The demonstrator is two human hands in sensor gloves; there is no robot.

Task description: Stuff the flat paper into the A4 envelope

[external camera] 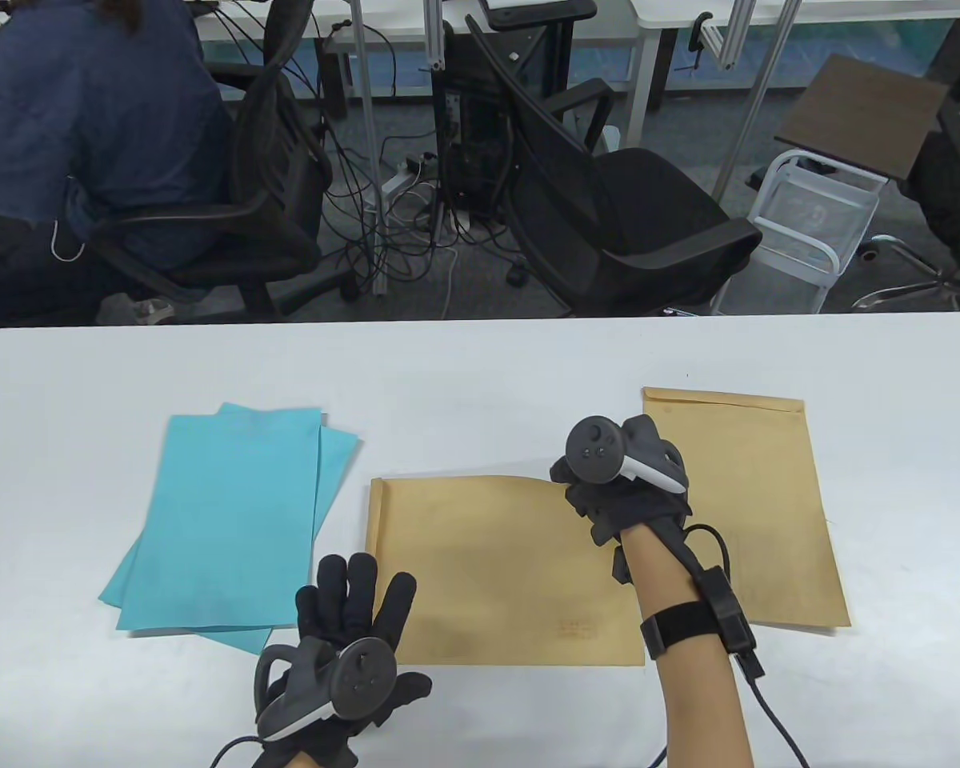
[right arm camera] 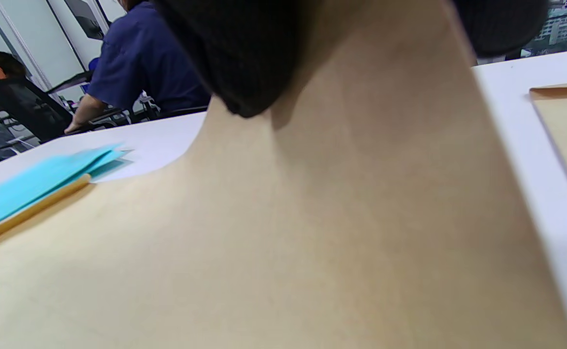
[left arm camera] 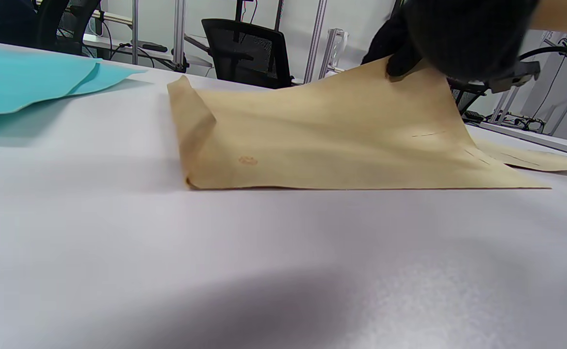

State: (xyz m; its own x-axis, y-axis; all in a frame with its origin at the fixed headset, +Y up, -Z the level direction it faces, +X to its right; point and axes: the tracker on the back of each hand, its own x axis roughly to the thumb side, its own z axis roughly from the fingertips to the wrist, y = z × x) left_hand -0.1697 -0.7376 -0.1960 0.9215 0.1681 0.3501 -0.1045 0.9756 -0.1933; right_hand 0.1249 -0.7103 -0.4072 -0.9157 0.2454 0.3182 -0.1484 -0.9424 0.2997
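Far left on the white table [external camera: 480,360], the turquoise paper sheets [external camera: 232,520] lie flat in a loose, fanned stack, just left of the left hand's fingers [external camera: 352,588], none of them inside an envelope.

The left hand [external camera: 344,640] comes next, fingers straight and spread, holding nothing; the fingertips sit at the near left corner of the middle envelope, though whether they touch it cannot be told from above.

That kraft A4 envelope [external camera: 488,572] lies lengthwise between the two hands. Its flap end points left and curls up off the table, as the left wrist view shows [left arm camera: 193,111]. What is inside it cannot be seen. Plain brown paper, a faint printed mark near the lower right edge.

The right hand [external camera: 628,476] has it by the far right corner: fingers [left arm camera: 399,63] curled, pinching the paper and lifting that corner clear of the table, so the sheet rises in a slope toward the fingers while the near edge stays down. The right wrist view shows the brown surface climbing to the dark glove [right arm camera: 244,58].

Just right of those fingers, a second kraft envelope [external camera: 760,520] lies flat, short edge away from the person, flap closed.
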